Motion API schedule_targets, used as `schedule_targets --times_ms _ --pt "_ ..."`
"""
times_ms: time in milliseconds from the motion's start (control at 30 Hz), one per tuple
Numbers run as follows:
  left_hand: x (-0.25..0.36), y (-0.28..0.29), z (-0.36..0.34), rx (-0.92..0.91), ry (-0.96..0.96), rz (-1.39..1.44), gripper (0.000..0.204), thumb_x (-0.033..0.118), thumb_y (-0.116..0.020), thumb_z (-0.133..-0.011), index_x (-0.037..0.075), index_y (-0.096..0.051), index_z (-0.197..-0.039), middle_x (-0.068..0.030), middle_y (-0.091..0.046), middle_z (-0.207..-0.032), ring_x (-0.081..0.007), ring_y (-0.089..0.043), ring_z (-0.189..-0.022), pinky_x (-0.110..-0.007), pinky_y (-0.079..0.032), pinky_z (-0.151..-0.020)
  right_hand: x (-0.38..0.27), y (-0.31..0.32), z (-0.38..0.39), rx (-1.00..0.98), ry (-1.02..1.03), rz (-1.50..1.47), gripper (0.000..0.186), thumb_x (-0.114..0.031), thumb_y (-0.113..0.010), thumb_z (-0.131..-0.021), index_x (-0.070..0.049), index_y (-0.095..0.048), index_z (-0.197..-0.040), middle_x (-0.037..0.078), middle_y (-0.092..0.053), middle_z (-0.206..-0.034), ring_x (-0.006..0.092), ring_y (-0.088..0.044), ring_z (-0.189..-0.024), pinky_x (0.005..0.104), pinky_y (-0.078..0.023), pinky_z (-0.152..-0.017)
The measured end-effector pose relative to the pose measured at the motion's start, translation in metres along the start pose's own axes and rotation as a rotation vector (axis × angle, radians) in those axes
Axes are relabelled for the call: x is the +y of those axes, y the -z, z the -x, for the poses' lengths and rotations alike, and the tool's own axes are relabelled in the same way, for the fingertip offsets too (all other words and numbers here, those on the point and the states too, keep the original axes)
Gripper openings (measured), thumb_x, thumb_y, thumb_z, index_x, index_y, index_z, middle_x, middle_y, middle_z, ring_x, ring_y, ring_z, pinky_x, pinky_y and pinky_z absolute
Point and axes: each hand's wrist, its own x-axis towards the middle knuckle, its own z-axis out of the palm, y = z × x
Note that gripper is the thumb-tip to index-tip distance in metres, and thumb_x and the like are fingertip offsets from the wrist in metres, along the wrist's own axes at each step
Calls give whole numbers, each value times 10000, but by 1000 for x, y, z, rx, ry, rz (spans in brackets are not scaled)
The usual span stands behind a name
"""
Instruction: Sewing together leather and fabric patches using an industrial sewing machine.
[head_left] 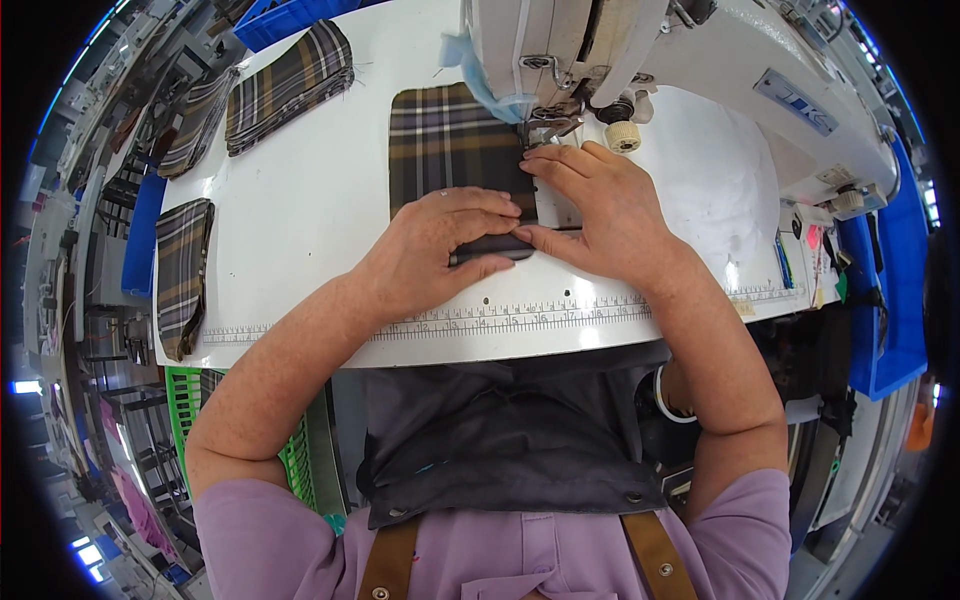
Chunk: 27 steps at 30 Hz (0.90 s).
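A dark plaid fabric piece (455, 150) lies flat on the white sewing table, its right edge beside the presser foot (548, 130) of the sewing machine (600, 45). My left hand (440, 240) rests on the fabric's near part, fingers stretched to the right and the thumb apart at its near edge. On the fabric's right edge lies my right hand (600, 205), open, with its fingertips close to the presser foot. Its thumb reaches left, near my left fingertips. The fabric under both hands is partly hidden.
Stacks of plaid pieces (290, 85) lie at the far left, and another plaid stack (185, 280) hangs over the table's left edge. A ruler strip (500, 318) runs along the front. A blue bin (890, 280) stands at right, a green basket (185, 405) below left.
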Motion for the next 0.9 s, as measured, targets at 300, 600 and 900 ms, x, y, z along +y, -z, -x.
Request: schedule_targets --times_ms 300,600,900 --pt "-25 0 -30 61 -43 -23 196 40 -771 -854 25 -790 -1049 -95 -743 -1176 -267 -707 -1114 -363 -598 -936 0 0 -1 -44 -33 -31 505 -334 -789 -811 -34 -696 -1206 101 -704 -1224 302 -671 -1031 405 -549 -877" --pt "-54 12 -54 95 -129 -70 168 49 -769 -867 49 -806 -1031 -99 -755 -1135 -264 -733 -1001 -356 -617 -861 -1 -1 -1 -22 -14 11 433 -321 -754 -854 -31 -707 -1172 89 -690 -1172 294 -686 -925 406 -547 -802" --pt "-42 12 -55 84 -115 -274 220 126 -750 -894 41 -797 -1092 -123 -739 -1159 -285 -711 -1042 -375 -583 -901 0 -4 0 8 -29 21 400 -301 -754 -858 -35 -704 -1151 86 -681 -1173 291 -669 -938 410 -543 -810"
